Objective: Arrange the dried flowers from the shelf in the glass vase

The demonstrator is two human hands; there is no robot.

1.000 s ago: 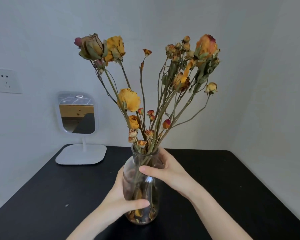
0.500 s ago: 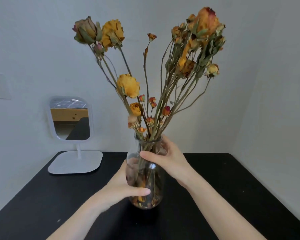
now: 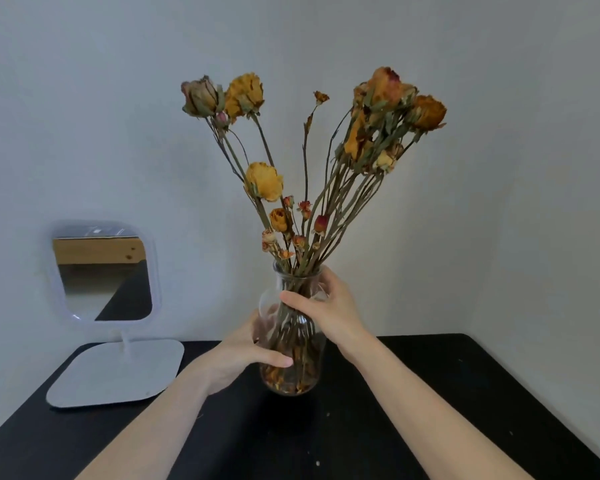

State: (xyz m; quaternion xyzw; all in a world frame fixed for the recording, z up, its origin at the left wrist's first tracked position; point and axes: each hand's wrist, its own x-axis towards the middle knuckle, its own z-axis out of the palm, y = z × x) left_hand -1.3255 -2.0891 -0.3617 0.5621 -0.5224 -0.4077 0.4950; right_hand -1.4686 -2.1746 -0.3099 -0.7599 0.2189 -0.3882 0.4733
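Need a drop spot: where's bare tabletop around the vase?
Free: black table right of the glass vase, out to the right wall; also the front strip between the forearms. Crowded: rear left, where the mirror base sits, and round the vase, which the left hand and right hand both hold.

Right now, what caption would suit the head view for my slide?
Left hand and right hand grip a glass vase of dried roses at a black table, beside a white stand mirror.

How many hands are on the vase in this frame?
2. The left hand wraps the lower body of the vase from the left side. The right hand grips its neck just below the rim, on the right side.
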